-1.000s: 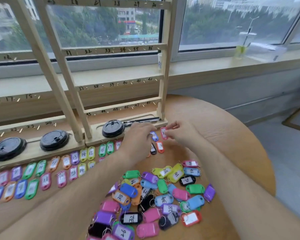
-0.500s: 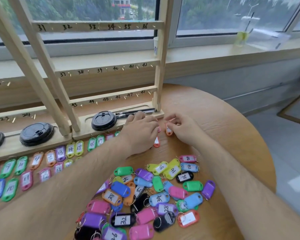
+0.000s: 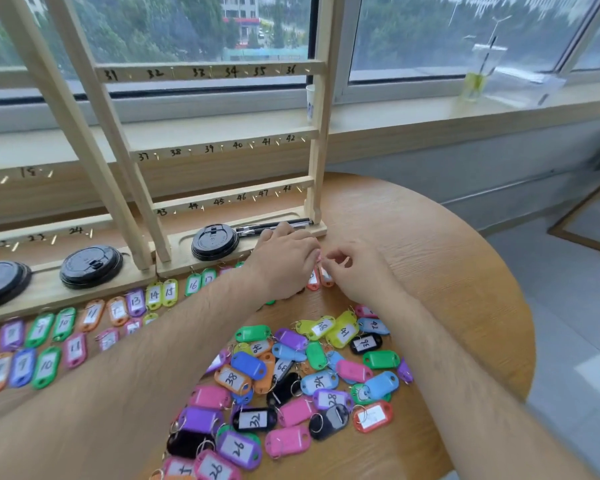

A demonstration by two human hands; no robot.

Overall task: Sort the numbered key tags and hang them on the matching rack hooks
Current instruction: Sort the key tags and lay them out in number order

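Where our two hands meet, just short of the base of the rack [image 3: 320, 161], the fingers [image 3: 336, 259] of our right hand [image 3: 355, 275] are curled and pinch what looks like a small pink tag [image 3: 319, 259], mostly hidden, its number unreadable. Our left hand [image 3: 284, 263] lies palm down, fingertips at the same tag; whether they grip it we cannot tell. Two orange tags [image 3: 314, 281] lie on the table [image 3: 430, 254] just beneath the fingers. The unsorted pile [image 3: 309, 379] lies nearer us than the fingers, and sorted rows [image 3: 66, 327] run off to their left.
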